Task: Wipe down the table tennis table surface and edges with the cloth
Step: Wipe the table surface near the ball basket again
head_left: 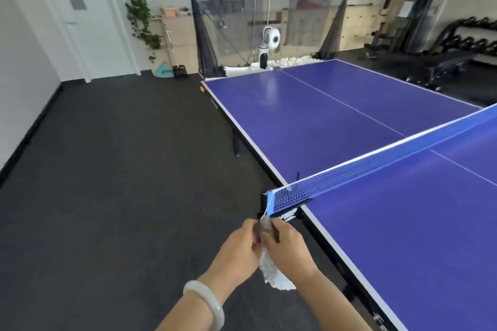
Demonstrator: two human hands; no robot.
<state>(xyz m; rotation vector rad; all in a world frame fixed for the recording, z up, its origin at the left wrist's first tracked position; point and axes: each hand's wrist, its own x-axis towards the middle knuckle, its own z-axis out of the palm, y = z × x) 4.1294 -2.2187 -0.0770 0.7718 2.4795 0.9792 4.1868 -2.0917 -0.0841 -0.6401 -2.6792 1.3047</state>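
Observation:
The blue table tennis table with white edge lines runs from the far middle to the near right. Its blue net crosses it, and the net's black post clamp sits on the near side edge. Just below that clamp, off the table's side, both hands meet around a white fluffy cloth. My left hand, with a pale bangle at the wrist, pinches the cloth's upper part. My right hand grips the same bunched cloth, whose loose end hangs down between my wrists.
Dark floor lies to the left of the table. A ball-catching net with a white ball machine stands at the far end, with white balls around it. Gym equipment stands at the back right; a plant and a door at the back left.

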